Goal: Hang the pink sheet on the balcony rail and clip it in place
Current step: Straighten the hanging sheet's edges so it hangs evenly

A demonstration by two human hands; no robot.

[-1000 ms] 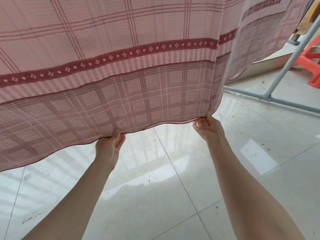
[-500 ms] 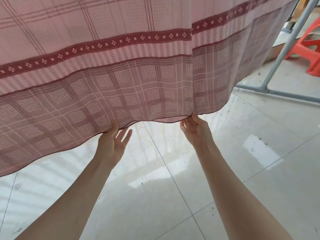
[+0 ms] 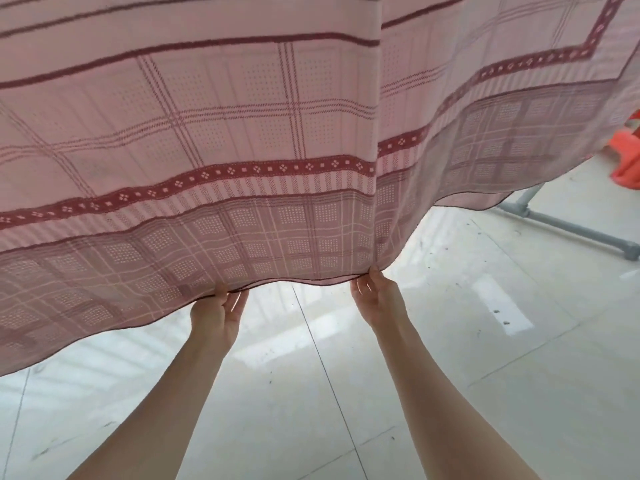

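The sheet (image 3: 242, 161) hangs from above the view and fills the upper half of it; what carries it up there is not visible, so whether it sits on a rail cannot be confirmed. Its bottom hem runs roughly left to right, sagging lower at the left and lifting toward the right, clear of the tiled floor (image 3: 450, 358). Both arms are stretched forward and upward to that hem. The left hand (image 3: 216, 313) meets it from below, thumb on the near face of the cloth and fingers going behind it, so it appears to pinch the edge; the fingertips are hidden by the fabric. The right hand (image 3: 379, 299) does the same further right, at the foot of a vertical fold, thumb showing at the hem and fingers behind. The cloth lies directly above and beyond both sets of fingers, its long axis crosswise to the arms, and neither hand is markedly nearer. The hem between the hands is fairly straight. No clip is in view. A grey pipe frame (image 3: 568, 230) stands on the floor at the right, with something orange (image 3: 628, 164) behind it. Judgement: the hang is being evened out by pulling the hem down and sideways; clipping is not yet done
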